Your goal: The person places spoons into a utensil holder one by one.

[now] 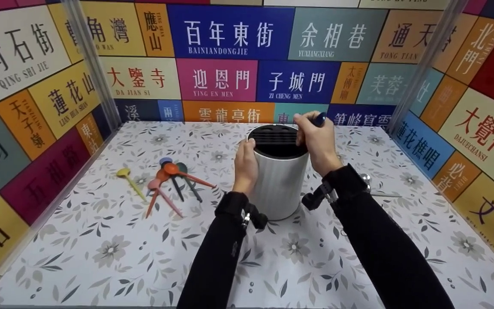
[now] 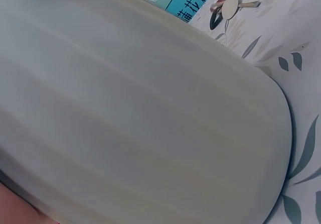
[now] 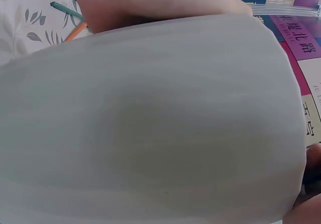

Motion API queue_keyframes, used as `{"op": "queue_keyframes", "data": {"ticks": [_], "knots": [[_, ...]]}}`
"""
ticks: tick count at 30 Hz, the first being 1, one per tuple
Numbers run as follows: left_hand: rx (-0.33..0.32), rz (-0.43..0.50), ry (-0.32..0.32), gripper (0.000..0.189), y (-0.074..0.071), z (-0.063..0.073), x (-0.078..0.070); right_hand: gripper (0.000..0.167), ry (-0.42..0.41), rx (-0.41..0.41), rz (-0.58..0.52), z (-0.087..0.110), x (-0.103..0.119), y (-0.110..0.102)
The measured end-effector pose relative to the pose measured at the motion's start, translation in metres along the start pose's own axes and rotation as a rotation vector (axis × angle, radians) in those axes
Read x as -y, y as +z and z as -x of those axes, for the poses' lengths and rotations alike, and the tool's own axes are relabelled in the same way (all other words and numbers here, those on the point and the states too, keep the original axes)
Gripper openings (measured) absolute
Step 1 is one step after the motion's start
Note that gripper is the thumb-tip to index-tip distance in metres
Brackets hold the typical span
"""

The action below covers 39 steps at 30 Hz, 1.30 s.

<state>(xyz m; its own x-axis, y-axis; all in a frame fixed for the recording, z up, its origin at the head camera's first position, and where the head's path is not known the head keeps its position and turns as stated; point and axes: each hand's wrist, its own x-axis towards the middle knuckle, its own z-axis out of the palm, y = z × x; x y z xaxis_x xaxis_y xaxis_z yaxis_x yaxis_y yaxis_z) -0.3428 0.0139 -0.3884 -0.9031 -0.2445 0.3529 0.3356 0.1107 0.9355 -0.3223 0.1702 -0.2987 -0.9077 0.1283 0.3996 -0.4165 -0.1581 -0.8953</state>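
A white ribbed cylindrical utensil holder [image 1: 278,184] with a black slotted top [image 1: 275,138] stands upright on the floral tabletop. My left hand [image 1: 246,163] grips its left side near the top, thumb at the rim. Over the right of the opening, my right hand [image 1: 317,141] pinches a dark blue utensil [image 1: 322,119] whose rounded end sticks out above the fingers; the hand hides the rest. The holder's wall [image 2: 150,113] fills most of the left wrist view. In the right wrist view, my fingers and a dark piece show at the right edge.
Left of the holder lies a loose pile of coloured spoons, including an orange spoon [image 1: 172,168] and a pink spoon [image 1: 155,184]; a yellow spoon [image 1: 123,173] lies beside them. A shiny metal utensil [image 1: 365,180] is beyond my right wrist. Sign-printed panels [image 1: 230,34] enclose the table's back and sides.
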Motion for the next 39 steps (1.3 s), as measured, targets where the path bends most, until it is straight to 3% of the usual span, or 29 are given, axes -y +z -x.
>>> {"op": "queue_keyframes", "data": {"ticks": [3, 9, 14, 20, 24, 28, 34, 39], "knots": [[-0.005, -0.001, 0.007, 0.054, -0.001, 0.0, 0.0, 0.004, 0.0, -0.023, 0.053, -0.002, -0.002, -0.004], [0.006, 0.021, 0.001, 0.055, -0.001, 0.0, 0.002, 0.017, -0.023, -0.084, 0.154, -0.006, -0.005, -0.019], [0.007, 0.028, -0.001, 0.056, -0.001, 0.001, 0.001, 0.029, 0.002, -0.118, 0.174, -0.008, -0.007, -0.037], [-0.002, 0.027, -0.015, 0.054, -0.001, 0.001, 0.0, 0.02, 0.081, -0.174, 0.169, -0.009, -0.015, -0.06], [0.012, 0.036, -0.026, 0.058, 0.0, 0.002, -0.001, 0.023, 0.124, -0.174, 0.256, -0.007, -0.024, -0.077], [0.021, 0.041, -0.038, 0.062, 0.001, 0.002, -0.001, 0.037, 0.205, -0.119, 0.443, -0.004, -0.035, -0.097], [-0.001, 0.01, -0.007, 0.059, 0.002, -0.001, -0.001, 0.052, 0.345, 0.08, 0.823, 0.0, -0.052, -0.13], [-0.003, 0.01, -0.013, 0.056, 0.002, 0.001, 0.001, 0.063, 0.403, 0.181, 0.997, 0.004, -0.063, -0.153]]}}
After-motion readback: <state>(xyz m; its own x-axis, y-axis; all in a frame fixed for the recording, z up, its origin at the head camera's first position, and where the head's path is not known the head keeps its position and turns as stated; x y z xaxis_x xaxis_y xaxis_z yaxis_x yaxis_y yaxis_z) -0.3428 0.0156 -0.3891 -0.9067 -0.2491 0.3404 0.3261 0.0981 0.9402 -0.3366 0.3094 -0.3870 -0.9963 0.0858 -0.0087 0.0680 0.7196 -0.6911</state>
